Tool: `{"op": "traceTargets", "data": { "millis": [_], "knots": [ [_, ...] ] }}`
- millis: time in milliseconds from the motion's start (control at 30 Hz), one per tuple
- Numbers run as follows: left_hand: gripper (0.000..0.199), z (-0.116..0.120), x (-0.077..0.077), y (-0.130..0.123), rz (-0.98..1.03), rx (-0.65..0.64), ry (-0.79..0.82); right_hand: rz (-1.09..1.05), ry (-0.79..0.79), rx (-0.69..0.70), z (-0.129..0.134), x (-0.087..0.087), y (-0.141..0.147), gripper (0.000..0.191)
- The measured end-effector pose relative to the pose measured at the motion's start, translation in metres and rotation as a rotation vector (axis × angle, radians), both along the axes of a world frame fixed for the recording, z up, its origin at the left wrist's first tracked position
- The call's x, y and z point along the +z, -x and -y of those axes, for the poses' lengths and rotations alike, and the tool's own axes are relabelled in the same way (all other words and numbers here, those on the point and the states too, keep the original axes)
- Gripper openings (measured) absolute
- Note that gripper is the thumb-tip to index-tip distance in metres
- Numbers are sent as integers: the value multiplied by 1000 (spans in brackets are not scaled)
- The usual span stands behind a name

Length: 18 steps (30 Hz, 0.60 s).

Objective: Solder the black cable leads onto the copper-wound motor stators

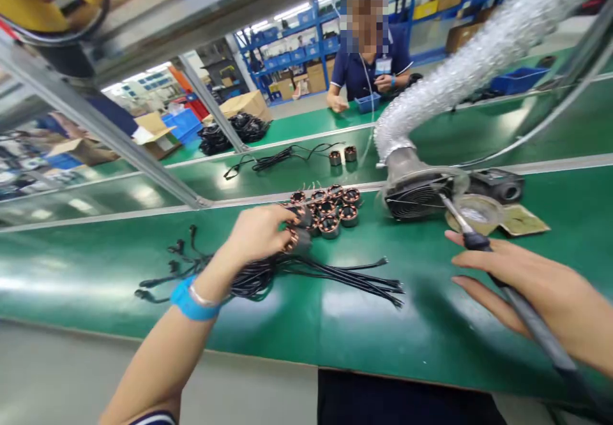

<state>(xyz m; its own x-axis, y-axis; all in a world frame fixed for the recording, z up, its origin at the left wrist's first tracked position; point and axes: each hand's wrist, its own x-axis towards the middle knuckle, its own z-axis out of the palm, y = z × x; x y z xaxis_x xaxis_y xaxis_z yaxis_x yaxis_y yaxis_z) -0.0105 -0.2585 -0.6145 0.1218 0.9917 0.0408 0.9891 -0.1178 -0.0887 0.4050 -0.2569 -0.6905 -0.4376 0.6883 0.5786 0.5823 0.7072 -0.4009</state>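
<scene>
My left hand [256,237] reaches to the left side of a cluster of copper-wound motor stators [328,226]. Its thumb and fingers are closed on one stator [299,241], blurred and partly hidden by the fingers. Below that wrist lies a bundle of black cables [253,279], with bare ends fanned to the right and connectors to the left. In my right hand [531,278] is a soldering iron [514,307], its tip pointing up and left over a small round dish [472,213]. The tip appears close to the dish's edge; contact cannot be made out.
A fan-like extractor hood [416,189] on a silver flexible duct [460,67] stands behind the dish. Beside it are a black device [498,186] and a yellowish pad [524,219]. Two stators [343,155] lie on the belt beyond. Opposite sits a co-worker [366,61]. A metal post [100,115] slants at left.
</scene>
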Motion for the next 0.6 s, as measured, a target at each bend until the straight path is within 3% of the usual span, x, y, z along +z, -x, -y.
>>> {"op": "traceTargets", "data": {
  "millis": [67, 167, 300, 433, 600],
  "knots": [
    [37, -1, -14, -59, 76, -210, 113, -20, -102, 38, 12, -4, 2, 21],
    [31, -11, -37, -140, 105, -475, 220, -50, -89, -30, 25, -25, -7, 24],
    [24, -24, -58, -205, 101, -633, 274, -98, 10, -112, 43, -51, -22, 21],
    [35, -24, -64, -208, 345, -604, 295, -147, 79, -192, 56, -60, -21, 23],
    [28, -4, -68, -168, 634, -238, 271, -189, 162, -174, 59, -67, 1, 36]
  ]
}}
